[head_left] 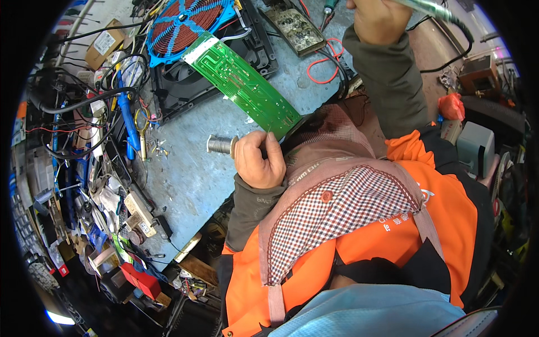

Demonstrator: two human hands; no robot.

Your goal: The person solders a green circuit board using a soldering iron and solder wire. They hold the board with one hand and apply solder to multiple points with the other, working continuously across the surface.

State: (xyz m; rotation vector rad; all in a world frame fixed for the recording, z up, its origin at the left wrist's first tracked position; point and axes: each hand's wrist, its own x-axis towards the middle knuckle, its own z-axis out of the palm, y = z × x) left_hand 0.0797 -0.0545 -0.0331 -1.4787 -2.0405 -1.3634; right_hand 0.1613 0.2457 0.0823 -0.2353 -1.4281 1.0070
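A spool of solder wire (220, 144) sticks out of the left side of my left hand (258, 160), whose fingers are curled closed around it. The thumb and fingertips are right by the near corner of a green circuit board (244, 84). That board lies tilted with its traced side up, its far end against a blue-framed copper coil (188, 22). At the top right, my right hand (382, 21) is closed in a fist. A shiny, pale tube-shaped tool with a black cord (432, 9) extends from it; the picture's edge cuts off part of the grip.
Below the coil sits a black plastic housing (168, 101). A metal tray with crusty residue (297, 28) and a red wire lead (310, 73) lie on the blue bench (191, 163). Blue-handled pliers (128, 121), cables and a white power strip (139, 213) crowd the left.
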